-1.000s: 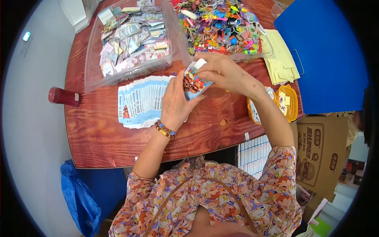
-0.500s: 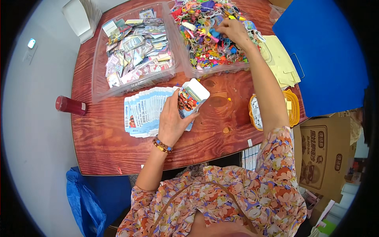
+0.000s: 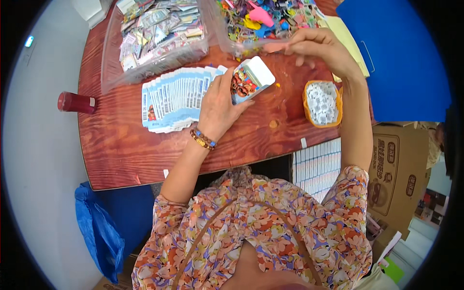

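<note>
My left hand (image 3: pixel 220 104) clamps a likely flimsy box's (image 3: pixel 247 83) sides; right of it, my right hand (image 3: pixel 323 52) pinches a pink piece (image 3: pixel 275 47).

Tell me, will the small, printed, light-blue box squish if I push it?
Probably, if pushed hard: the box and its thin white flap look like light card. Its straight edges suggest some stiffness, so it may keep its shape in the left hand.

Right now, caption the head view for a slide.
Left hand holds an open box; right hand pinches a pinkish piece near the bin of colourful trinkets.
</note>
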`<state>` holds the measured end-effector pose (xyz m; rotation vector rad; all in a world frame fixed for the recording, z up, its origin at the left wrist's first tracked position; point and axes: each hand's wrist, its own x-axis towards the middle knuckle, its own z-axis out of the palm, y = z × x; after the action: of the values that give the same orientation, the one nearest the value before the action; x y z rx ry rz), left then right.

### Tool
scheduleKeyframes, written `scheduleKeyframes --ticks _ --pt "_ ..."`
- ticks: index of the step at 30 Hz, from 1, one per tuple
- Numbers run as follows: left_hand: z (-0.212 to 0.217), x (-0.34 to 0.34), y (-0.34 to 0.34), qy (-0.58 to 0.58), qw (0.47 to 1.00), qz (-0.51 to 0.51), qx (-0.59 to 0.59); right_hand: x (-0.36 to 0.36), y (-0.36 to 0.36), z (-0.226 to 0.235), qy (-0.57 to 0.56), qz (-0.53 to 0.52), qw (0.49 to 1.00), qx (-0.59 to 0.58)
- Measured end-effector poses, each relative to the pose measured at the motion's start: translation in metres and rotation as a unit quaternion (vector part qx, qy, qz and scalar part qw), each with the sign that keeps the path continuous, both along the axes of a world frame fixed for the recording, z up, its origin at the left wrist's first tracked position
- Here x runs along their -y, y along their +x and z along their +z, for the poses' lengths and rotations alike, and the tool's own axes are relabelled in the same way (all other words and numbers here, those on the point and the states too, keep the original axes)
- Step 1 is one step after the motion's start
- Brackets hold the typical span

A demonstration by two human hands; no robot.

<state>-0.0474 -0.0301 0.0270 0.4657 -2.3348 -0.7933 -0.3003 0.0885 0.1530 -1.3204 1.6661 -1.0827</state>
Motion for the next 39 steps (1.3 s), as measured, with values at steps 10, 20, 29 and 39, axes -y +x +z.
scheduleKeyframes --ticks 10,20,29,39 --pt "0.009 -0.035 -0.003 -0.036 0.998 -0.054 0.027 -0.019 0.064 -0.024 0.034 -0.008 0.915 -0.401" --pt "-0.006 -0.052 -0.013 0.004 0.998 -0.064 0.026 -0.063 0.084 -0.057 0.062 -0.009 0.983 -0.171" --pt "-0.018 -0.067 -0.012 0.004 0.99 -0.107 0.088 -0.134 -0.003 -0.071 0.122 -0.299 0.94 -0.111" --pt "-0.019 -0.071 -0.01 0.01 0.987 -0.129 0.099 -0.151 -0.045 -0.115 0.09 -0.365 0.861 -0.344"
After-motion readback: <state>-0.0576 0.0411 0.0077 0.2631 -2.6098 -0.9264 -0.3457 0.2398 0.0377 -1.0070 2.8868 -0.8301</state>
